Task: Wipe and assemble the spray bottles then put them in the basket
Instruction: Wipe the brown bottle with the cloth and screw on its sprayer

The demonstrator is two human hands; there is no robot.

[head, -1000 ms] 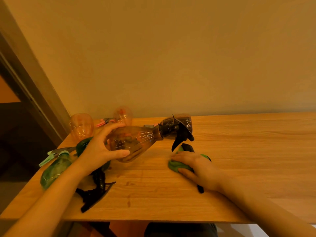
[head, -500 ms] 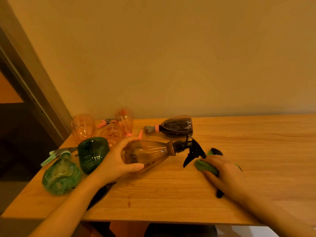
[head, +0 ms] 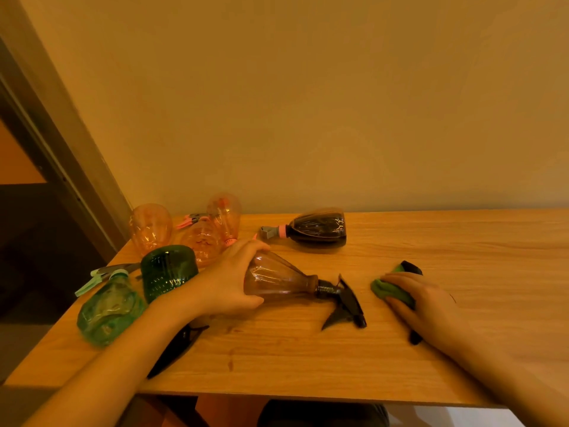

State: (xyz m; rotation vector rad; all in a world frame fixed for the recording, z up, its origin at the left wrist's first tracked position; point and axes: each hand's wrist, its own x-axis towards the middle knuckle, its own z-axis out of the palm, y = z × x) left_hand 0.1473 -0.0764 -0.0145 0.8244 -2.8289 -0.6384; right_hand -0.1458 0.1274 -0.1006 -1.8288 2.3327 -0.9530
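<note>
**A:** Why is the amber spray bottle (head: 277, 280) lying on its side on the wooden table (head: 431, 349)?

**B:** Its black trigger head (head: 345, 303) is already screwed on, so it looks assembled. The person's left hand (head: 229, 280) appears to be setting it down or steadying it. The fingers curl over the wide base, with the thumb under the near side, so the hand holds the bottle. The neck and nozzle point away from the palm toward the right.

**A:** And the right hand (head: 421, 298)?

**B:** It rests on a bunched green cloth (head: 389, 289), fingers bent over it and pressing it to the table, probably keeping it ready for the next wipe. A black piece (head: 412, 268) shows past the cloth and below the hand; what it is cannot be told.

**A:** What remains?

**B:** Plenty, likely. Headless orange bottles (head: 151, 228) and a dark green bottle (head: 167, 271) wait at the far left, a pale green bottle (head: 109, 312) lies nearer, and a dark bottle (head: 317, 230) lies by the wall. No basket is in view.
</note>
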